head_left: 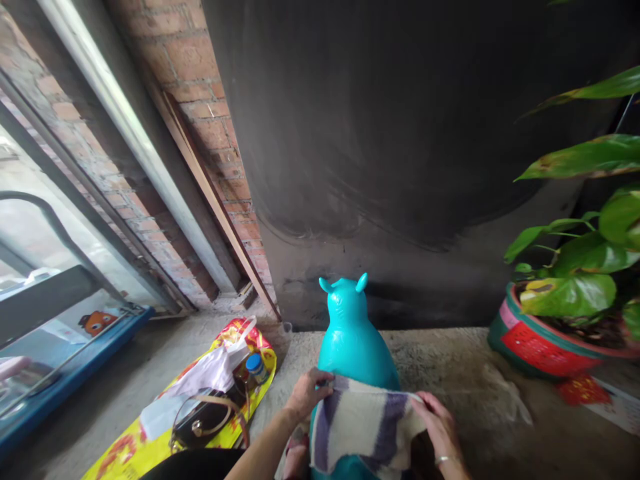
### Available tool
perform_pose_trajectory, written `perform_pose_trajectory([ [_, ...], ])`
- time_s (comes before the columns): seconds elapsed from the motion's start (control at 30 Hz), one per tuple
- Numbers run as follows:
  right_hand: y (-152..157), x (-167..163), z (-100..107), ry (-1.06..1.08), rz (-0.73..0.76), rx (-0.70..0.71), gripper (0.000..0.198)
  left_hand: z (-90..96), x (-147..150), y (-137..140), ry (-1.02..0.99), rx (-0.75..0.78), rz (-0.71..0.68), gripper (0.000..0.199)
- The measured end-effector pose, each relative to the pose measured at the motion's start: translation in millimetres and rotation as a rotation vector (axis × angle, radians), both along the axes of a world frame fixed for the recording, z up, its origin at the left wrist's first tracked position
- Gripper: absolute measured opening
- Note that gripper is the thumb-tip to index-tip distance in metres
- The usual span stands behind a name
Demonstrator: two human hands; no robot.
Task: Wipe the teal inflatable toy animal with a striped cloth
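A striped cloth [363, 427], cream with purple bands, is draped over the back of a teal inflatable animal toy [353, 340] that sits on the concrete floor [450, 373], bottom centre of the view, facing the dark wall [400, 133]. The toy's two little ears point up (kind of cute honestly).

The left hand [306, 395] pinches the cloth's upper left corner between thumb and fingers, right against the toy's back. The right hand [439, 427] lies on the cloth's right edge, fingers together and curled over it, with a ring on one finger; whether it's actually gripping or just pressing, I can't tell.

To the left of the toy there's a yellow and red bag [150, 433] lying flat on the floor, with a white plastic bag [210, 373], a blue-capped bottle [256, 367] and a dark handbag [205, 423] piled on it. Further left is a blue-framed glass cabinet [75, 373] below a brick wall [200, 100]. Over on the right, well apart from the toy, stands a red and green pot [540, 343] with a big leafy plant [585, 267].
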State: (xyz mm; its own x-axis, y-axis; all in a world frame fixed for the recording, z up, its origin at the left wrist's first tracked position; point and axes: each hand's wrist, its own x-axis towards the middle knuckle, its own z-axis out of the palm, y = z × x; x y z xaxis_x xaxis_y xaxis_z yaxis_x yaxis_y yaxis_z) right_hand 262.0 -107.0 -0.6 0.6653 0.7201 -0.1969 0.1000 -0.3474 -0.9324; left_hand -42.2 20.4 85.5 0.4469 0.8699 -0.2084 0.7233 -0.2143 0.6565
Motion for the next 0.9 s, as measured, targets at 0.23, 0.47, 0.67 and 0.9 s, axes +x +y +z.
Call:
perform_pose_trajectory([
  [0.23,-1.3,0.4,-0.3,0.101,0.030,-0.015,0.053,-3.3,-0.9,-5.1,-0.018,0.036,-0.034,0.034],
  [0.47,-1.9,1.5,-2.7,0.114,0.031,-0.022,0.052,-2.0,-2.0,-9.8,-0.022,0.070,-0.046,0.035],
  [0.67,-1.2,0.6,-1.5,0.111,0.036,-0.023,0.052,-6.6,-2.4,-7.5,-0.016,0.093,-0.043,0.034],
  [0.9,-0.5,-3.8,3.8,0.086,0.047,-0.011,0.047,-12.7,-0.5,-2.3,-0.014,0.154,-0.022,0.036],
])
